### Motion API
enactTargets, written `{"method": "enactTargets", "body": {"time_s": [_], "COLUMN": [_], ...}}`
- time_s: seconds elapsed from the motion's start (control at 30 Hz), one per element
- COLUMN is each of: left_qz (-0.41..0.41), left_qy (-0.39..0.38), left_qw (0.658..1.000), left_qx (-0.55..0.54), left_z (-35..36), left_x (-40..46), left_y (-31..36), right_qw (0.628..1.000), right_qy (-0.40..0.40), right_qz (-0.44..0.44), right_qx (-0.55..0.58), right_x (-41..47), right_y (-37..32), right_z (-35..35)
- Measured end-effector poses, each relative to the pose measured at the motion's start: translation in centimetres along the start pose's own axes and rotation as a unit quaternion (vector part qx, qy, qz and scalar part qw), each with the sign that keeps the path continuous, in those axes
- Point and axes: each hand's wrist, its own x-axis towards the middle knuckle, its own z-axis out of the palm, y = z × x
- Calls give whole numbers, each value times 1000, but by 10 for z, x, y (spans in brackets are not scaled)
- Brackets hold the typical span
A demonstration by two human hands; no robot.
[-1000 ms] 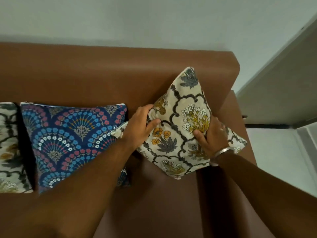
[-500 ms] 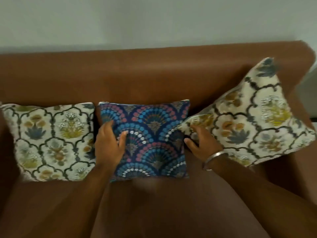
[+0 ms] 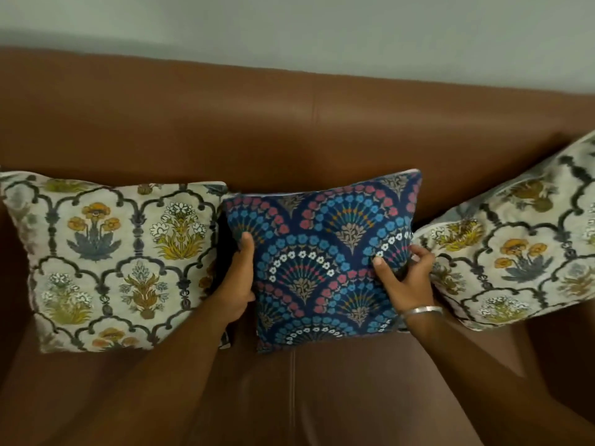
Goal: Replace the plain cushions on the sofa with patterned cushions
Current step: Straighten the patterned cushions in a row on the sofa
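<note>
Three patterned cushions lean against the back of a brown sofa (image 3: 289, 130). The middle one is a blue fan-patterned cushion (image 3: 325, 252). My left hand (image 3: 236, 281) grips its left edge, thumb on the front. My right hand (image 3: 402, 278), with a metal bangle at the wrist, grips its right edge. A cream floral cushion (image 3: 112, 259) stands upright to the left, touching the blue one. Another cream floral cushion (image 3: 515, 252) sits tilted at the right, partly cut off by the frame. No plain cushion is in view.
A pale wall (image 3: 289, 30) rises behind the sofa back. The brown seat (image 3: 289, 397) stretches in front of the cushions, with a seam down the middle. My forearms cross it from the bottom.
Both hands left the right cream floral cushion and moved to the blue one. The left hand shifted from its face to its left edge; the right hand now grips its right edge.
</note>
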Motion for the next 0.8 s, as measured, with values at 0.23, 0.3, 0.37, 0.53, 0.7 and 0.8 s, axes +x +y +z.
{"method": "enactTargets", "body": {"time_s": [0.23, 0.3, 0.37, 0.53, 0.7, 0.8], "left_qz": [-4, -8, -31, -15, 156, 207], "left_qy": [10, 41, 51, 88, 161, 301], "left_qw": [967, 964, 967, 996, 955, 886], "left_qx": [-256, -261, -246, 17, 195, 285], "left_z": [35, 39, 35, -17, -146, -243], "left_x": [4, 15, 18, -21, -88, -104], "left_y": [-22, -23, -25, -22, 12, 35], "right_qw": [948, 927, 907, 911, 921, 947], "right_qy": [-46, -99, -130, -39, -151, -191], "right_qz": [-176, -165, -151, -214, -236, -108], "right_qx": [-261, -323, -372, -351, -271, -235], "right_x": [25, 45, 54, -3, -82, -105], "right_y": [-94, -95, -88, -87, -98, -93], "right_z": [-7, 4, 7, 11, 112, 201]}}
